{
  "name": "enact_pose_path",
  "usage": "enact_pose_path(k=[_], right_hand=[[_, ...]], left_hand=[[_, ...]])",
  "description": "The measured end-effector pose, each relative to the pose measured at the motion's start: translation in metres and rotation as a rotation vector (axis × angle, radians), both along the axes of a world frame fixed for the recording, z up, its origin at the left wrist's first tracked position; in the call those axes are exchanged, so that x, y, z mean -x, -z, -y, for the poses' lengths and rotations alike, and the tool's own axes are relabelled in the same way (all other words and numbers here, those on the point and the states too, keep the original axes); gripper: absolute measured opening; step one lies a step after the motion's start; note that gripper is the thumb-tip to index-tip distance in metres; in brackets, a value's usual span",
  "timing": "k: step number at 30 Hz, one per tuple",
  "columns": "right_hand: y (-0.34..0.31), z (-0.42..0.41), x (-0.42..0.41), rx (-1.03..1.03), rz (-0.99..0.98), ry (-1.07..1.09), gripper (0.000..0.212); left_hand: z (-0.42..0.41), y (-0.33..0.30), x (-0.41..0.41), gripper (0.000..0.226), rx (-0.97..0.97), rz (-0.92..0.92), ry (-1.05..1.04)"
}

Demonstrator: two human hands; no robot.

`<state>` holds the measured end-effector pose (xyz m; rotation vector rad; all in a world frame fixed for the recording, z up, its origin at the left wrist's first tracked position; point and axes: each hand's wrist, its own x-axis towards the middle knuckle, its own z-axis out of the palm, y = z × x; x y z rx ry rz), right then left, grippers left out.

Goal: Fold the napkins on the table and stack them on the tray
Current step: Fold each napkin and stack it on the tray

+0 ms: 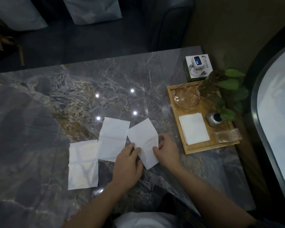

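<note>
Three white napkins lie unfolded on the marble table point(138, 76). The right napkin point(142, 134) is between my hands. My left hand point(127, 163) pinches its left edge at the crease. Its right edge is touched by the fingers of my right hand point(167, 149). The middle napkin point(112, 139) lies just left of my left hand, and the left napkin point(83, 163) lies flat near the table's front. A folded napkin point(193, 130) rests on the wooden tray point(204, 148) at the right.
The tray also holds a glass bowl point(186, 97), a small grey vase point(214, 120) with a green plant point(229, 89) and a clear plastic box point(228, 135). A white box point(197, 68) stands behind the tray. Cushions lie beyond the table's far edge.
</note>
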<state>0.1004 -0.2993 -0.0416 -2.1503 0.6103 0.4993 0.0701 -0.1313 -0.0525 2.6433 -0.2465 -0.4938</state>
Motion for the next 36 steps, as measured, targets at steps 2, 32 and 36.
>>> enact_pose_path(k=[2,32,36], right_hand=[[-0.001,0.002,0.000,-0.082,-0.009,0.085,0.042],[-0.032,0.009,0.031,-0.736,-0.096,0.355,0.029],[-0.033,0.010,0.033,-0.719,-0.062,0.346,0.026]], left_hand=[[0.003,-0.006,0.000,0.034,0.120,-0.056,-0.155],[0.009,-0.047,-0.008,0.017,0.862,-0.443,-0.712],[0.004,-0.047,-0.007,0.015,0.877,-0.414,-0.699]])
